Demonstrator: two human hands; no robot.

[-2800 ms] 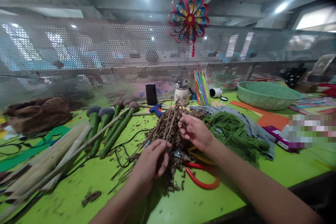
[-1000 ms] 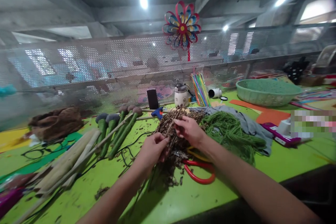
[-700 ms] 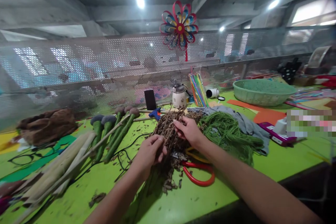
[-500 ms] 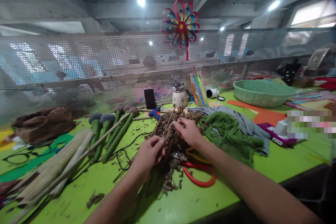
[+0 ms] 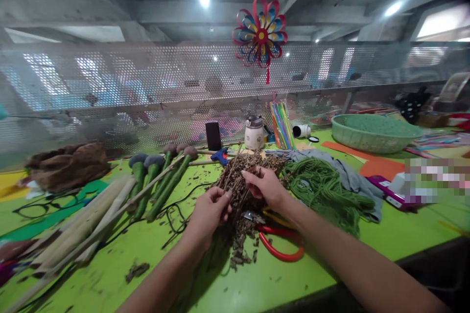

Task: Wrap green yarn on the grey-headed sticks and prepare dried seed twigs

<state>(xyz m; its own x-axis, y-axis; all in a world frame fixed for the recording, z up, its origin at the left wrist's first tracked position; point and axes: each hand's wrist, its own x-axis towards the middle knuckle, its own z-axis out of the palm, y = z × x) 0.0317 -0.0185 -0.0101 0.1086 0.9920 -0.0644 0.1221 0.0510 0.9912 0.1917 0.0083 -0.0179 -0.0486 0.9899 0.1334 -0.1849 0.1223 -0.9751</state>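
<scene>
A heap of dried brown plant stems and leaves lies at the middle of the green table. My left hand is closed on a thin dried stem at the heap's near left side, thumb against fingers. Over the heap's right side is my right hand, its thumb and fingers pinched together at the dried stems; what exactly sits between them is too small to make out. Below the right hand lie red-handled scissors, their blades partly under leaf bits. Crumbled leaves are scattered around both hands.
Green yarn and grey cloth lie to the right, before a green basin. Green-stemmed pieces with grey heads and long pale husks are at left. Behind stand a blue glue gun, phone and bottle.
The view has turned slightly left, so the scene sits a little further right. Both hands stay at the dried stems with only small finger movements.
</scene>
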